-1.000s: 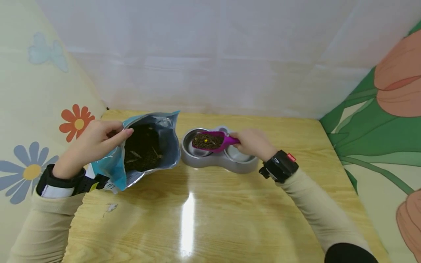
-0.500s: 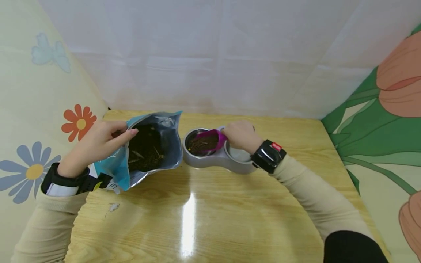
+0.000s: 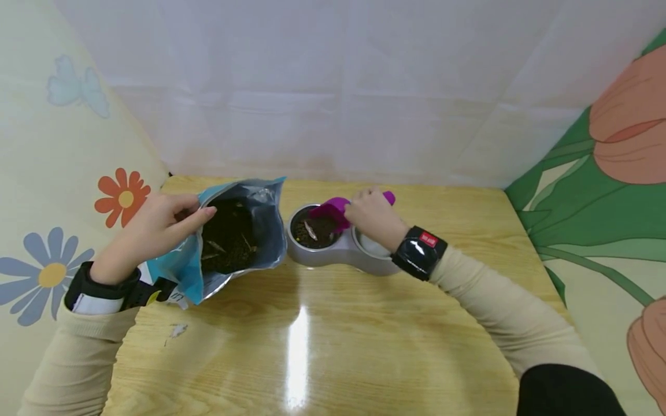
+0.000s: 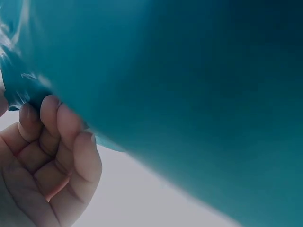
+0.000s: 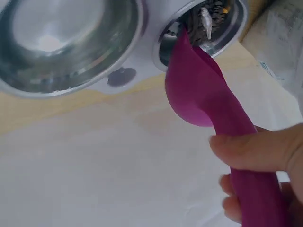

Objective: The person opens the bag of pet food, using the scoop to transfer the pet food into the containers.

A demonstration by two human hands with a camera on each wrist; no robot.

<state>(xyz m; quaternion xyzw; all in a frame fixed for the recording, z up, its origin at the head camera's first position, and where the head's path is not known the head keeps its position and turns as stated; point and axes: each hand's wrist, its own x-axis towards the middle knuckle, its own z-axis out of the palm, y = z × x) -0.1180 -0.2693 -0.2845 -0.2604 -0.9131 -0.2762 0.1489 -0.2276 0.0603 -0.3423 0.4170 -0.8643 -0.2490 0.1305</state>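
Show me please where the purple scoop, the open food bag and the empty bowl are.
purple scoop [image 5: 199,94]: right wrist view, underside of its tipped head.
open food bag [image 3: 267,222]: head view, silver inner wall of the mouth.
empty bowl [image 5: 61,38]: right wrist view, shiny steel inside.

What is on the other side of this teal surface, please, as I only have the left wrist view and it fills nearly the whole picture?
Observer: It is an open bag with dark pet food inside; the left hand holds its mouth open.
Operator: Thank you. What is the right hand doing?
Observer: The right hand grips a purple scoop, tipped mouth-down into the left bowl of a double feeder.
Operator: Is anything in the other bowl?
Observer: The right bowl looks empty, bare metal.
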